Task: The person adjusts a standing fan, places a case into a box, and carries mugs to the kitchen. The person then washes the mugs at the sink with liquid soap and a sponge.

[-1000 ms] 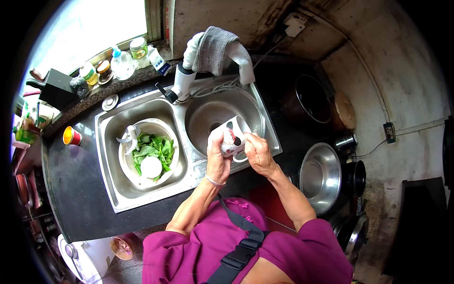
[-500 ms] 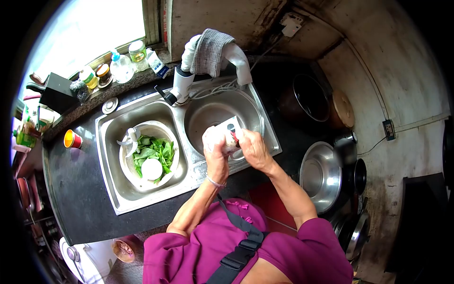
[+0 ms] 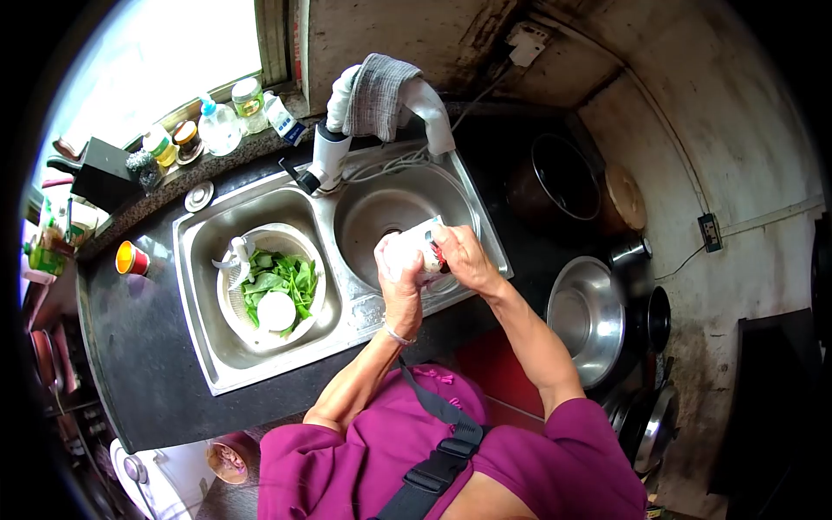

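Note:
Over the right sink basin, my left hand is closed around a white packet or small tub with dark and red marks; its exact kind is unclear. My right hand grips the same white item at its right side, fingers bent over its edge and hiding part of it. In the left basin stands a pale colander with green leafy vegetables. A round white piece lies on the leaves, and a white bladed part leans at the colander's rim.
The faucet carries a grey cloth. Bottles and jars line the sill beside a knife block. An orange-red cup stands at left. A large metal bowl and dark pot are at right.
Both hands have shifted slightly right with the white item, which is turned a little. My right hand now covers more of its printed face. The view has moved slightly.

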